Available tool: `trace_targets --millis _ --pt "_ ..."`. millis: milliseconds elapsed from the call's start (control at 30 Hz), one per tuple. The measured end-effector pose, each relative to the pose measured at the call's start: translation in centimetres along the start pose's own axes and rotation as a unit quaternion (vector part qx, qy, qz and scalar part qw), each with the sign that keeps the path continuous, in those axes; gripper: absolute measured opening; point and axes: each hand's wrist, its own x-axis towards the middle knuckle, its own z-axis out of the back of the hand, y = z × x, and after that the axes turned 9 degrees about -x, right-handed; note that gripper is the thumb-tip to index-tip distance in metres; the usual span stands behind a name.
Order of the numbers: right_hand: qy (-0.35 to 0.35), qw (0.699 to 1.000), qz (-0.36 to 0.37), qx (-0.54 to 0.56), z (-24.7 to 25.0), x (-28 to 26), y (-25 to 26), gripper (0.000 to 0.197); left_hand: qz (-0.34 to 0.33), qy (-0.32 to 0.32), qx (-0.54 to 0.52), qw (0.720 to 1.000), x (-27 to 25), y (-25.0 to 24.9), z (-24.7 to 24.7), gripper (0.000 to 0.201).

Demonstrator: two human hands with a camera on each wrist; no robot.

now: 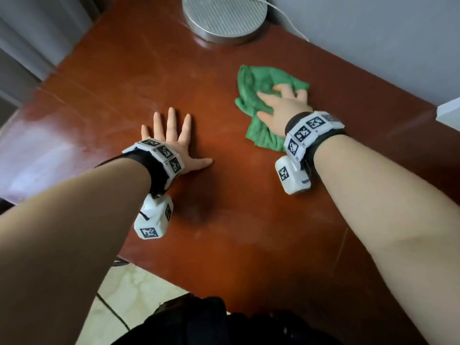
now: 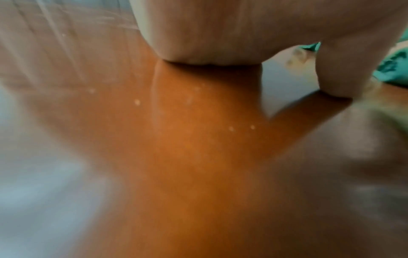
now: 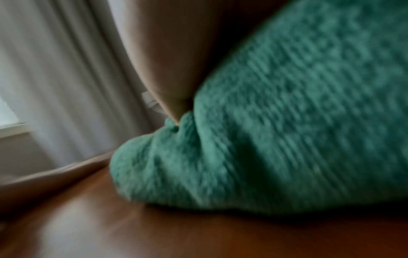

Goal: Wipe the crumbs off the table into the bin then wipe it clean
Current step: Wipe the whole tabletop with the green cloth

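The glossy reddish-brown wooden table (image 1: 224,232) fills most of the head view, and both forearms are stretched over it. At its far edge a round, ribbed silver metal base (image 1: 224,18) is set, with a thin white cord (image 1: 286,18) trailing off it toward the grey wall. No bin or other container is seen in any view.

A crumpled green terry cloth (image 1: 258,83) is spread on the right half of the table, well apart from the metal base. It is pressed down by the right hand (image 1: 283,108), whose fingers are laid out fairly straight on top of it; in the right wrist view the cloth (image 3: 287,122) is bunched against the tabletop under the palm.

The left hand (image 1: 171,140) is laid flat on the bare wood left of the cloth, palm down, fingers straight and spread, nothing held. White marker bands are worn on both wrists.

In the left wrist view a few pale crumbs (image 2: 137,102) are scattered on the table near the heel of that hand; the picture is blurred.
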Motion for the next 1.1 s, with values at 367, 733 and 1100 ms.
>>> trace_targets --millis 367,733,1100 --pt "-0.049 0.998 -0.011 -0.023 3.0 0.7 -4.6 0.045 -0.007 0.028 0.017 0.999 0.1 0.0 0.6 0.136" --pt "0.024 0.982 0.188 0.026 -1.6 -6.0 1.8 0.042 -0.01 0.012 0.008 1.0 -0.1 0.1 0.5 0.134" --pt "0.008 0.993 -0.117 -0.008 -0.8 -4.5 -5.4 0.05 -0.02 0.0 -0.012 1.0 -0.8 0.3 0.4 0.132"
